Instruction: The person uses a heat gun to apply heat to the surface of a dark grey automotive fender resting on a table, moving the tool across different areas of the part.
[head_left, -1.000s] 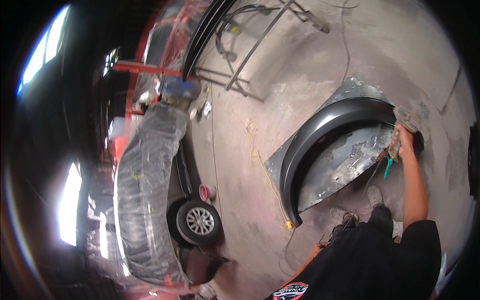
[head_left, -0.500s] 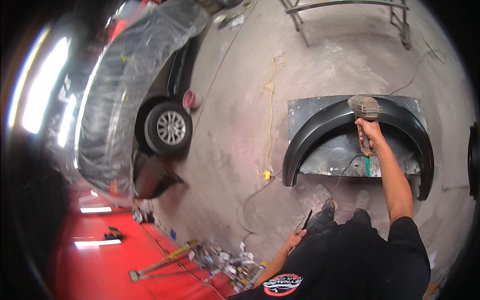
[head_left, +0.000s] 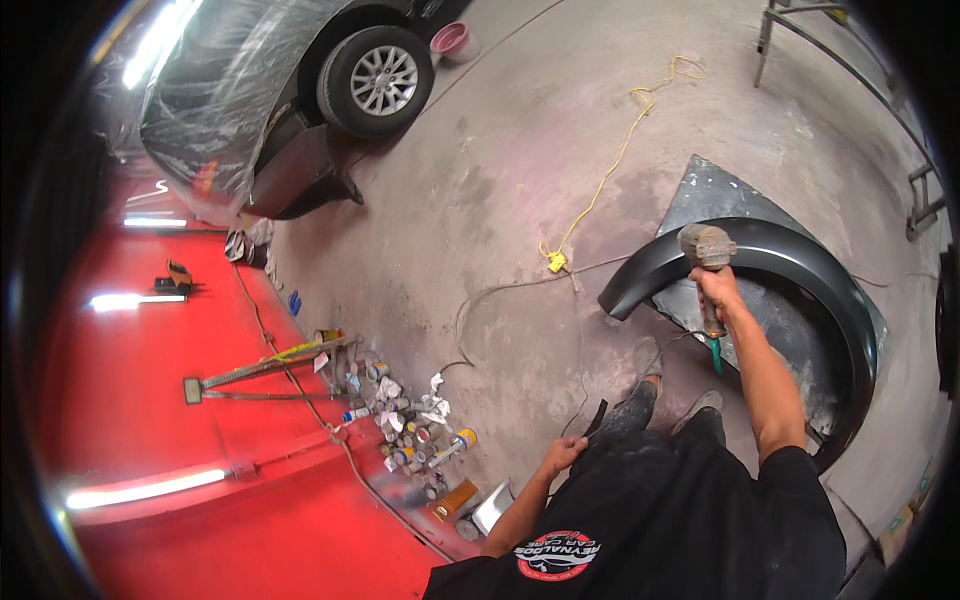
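Note:
My right hand [head_left: 714, 290] is wrapped round the handle of a worn, brownish corded pistol-grip tool [head_left: 707, 246]. A green sleeve [head_left: 717, 357] hangs from the bottom of its grip; its front end is hidden from above. Beyond the tool, a glossy black wheel-arch flare [head_left: 812, 260] curves across a scuffed grey sheet [head_left: 715, 192]. Whether the tool touches the flare, I cannot tell. Down by my left thigh, my left hand [head_left: 566, 452] is closed on a thin black strip [head_left: 598, 415], whose tip sticks out past the fingers.
A thin cord runs over the floor to a yellow extension cord [head_left: 612, 175]. Cans and litter [head_left: 405, 425] lie along the red wall [head_left: 150, 380] at left. A plastic-covered car [head_left: 230, 110] with its wheel [head_left: 375, 82] stands far left, a metal stand [head_left: 850, 45] far right.
My view has turned, so the flare and sheet now appear tilted and more of the red wall shows. The tool stays over the flare in my right hand; the left still holds the strip.

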